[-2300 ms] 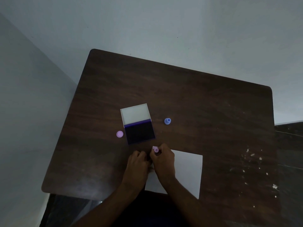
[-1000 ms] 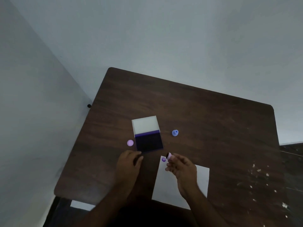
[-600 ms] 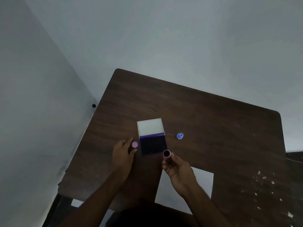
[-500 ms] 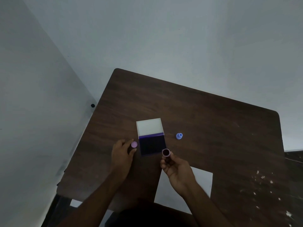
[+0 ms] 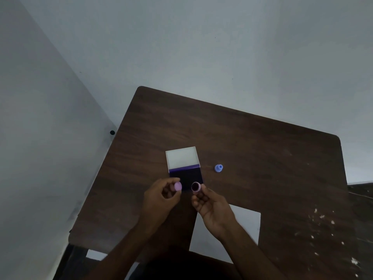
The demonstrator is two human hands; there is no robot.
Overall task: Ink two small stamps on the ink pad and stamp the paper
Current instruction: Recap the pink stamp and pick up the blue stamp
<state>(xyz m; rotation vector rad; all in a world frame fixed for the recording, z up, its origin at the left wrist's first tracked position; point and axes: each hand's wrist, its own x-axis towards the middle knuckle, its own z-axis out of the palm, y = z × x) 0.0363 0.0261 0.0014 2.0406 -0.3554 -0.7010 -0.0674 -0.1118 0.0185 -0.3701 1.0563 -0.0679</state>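
An open ink pad (image 5: 186,175) lies mid-table, its dark pad towards me and its white lid (image 5: 181,158) tipped back. My right hand (image 5: 210,203) holds a small pink stamp (image 5: 195,187) with its dark inked face turned up, just in front of the pad. My left hand (image 5: 161,196) pinches a small pink cap (image 5: 178,186) beside the pad's left front corner. A blue stamp (image 5: 218,168) stands to the right of the pad. The white paper (image 5: 245,225) lies near the table's front edge, partly under my right forearm.
The dark wooden table (image 5: 252,150) stands against pale walls, with a wall at its left side. White specks (image 5: 321,225) dot its right front area. A small black knob (image 5: 112,132) sits on the left wall.
My left hand reached to the pink cap left of the pad and lifted it. My right hand brought the pink stamp from over the paper up to the pad's front edge, face up.
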